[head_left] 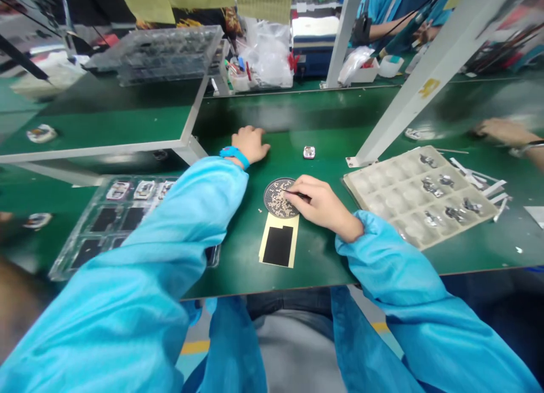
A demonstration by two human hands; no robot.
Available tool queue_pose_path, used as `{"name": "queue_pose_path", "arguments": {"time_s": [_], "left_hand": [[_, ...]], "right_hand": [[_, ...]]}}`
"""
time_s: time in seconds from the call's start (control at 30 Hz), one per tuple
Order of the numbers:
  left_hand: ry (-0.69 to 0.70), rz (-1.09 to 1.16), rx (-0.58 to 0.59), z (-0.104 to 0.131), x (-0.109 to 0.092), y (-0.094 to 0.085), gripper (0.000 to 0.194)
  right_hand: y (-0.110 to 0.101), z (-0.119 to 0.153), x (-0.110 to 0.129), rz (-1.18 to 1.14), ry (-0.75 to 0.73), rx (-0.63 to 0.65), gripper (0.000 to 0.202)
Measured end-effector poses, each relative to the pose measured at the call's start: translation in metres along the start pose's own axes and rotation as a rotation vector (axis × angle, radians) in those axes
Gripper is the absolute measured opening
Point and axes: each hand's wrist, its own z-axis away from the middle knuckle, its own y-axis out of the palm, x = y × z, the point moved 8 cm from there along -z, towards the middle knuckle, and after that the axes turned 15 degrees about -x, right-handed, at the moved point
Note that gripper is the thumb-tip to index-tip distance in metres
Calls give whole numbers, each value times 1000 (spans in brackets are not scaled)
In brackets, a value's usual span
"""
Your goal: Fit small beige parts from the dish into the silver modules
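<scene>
My right hand (318, 203) is closed in a pinch on dark, thin tweezers (302, 196). The tip is over a round, dark perforated dish (268, 200) scattered with many small tan pieces. My left hand (250, 144), with a blue band at the wrist, rests palm down on the green bench behind the dish. Its thumb stands apart and its fingertips are partly hidden; I see nothing held in it. To its right lies a small white-and-metal square part (309, 152). Below the dish, a black cut sheet (277, 245) lies on a pale yellow backing (262, 256).
On the right, a cream compartment tray (382, 197) holds several metal parts, with white strips (493, 187) beside it. A clear tray (68, 262) sits partly beneath my left sleeve. A raised shelf (140, 121) and a slanted white post (408, 98) flank the workspace. Another person's hand (504, 131) is far right.
</scene>
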Motion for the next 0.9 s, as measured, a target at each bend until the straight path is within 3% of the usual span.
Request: {"name": "queue_pose_path", "arguments": {"time_s": [0.1,0.17,0.27,0.33,0.4,0.57,0.67,0.73,0.8,0.9], "left_hand": [[255,177,84,2,-62,34,77],[329,256,152,5,-90,54,91],[308,288,136,2,-104,68,71],[300,275,99,0,-99,67,54],[295,231,81,0,-85,62,50],[176,226,-17,12,-28,29,46],[-129,524,-98,29,7,1,34],[-358,839,-86,50,19,-14,26],[-499,1119,-17,77,18,-28,27],[-554,1316,143,125,4,-45,39]], "right_hand": [[-7,-4,-2,17,-9,-34,26],[-13,-8,-6,43,7,-64,34],[-20,-11,-15,59,46,-89,37],[-23,-12,-22,89,52,-81,37],[-25,-12,-31,166,53,-49,37],[-34,-9,-53,279,256,49,38],[-29,-5,-42,34,376,56,33],[-12,1,-28,-124,403,156,28],[6,8,-14,-174,350,272,21],[20,14,-5,-161,226,346,15]]}}
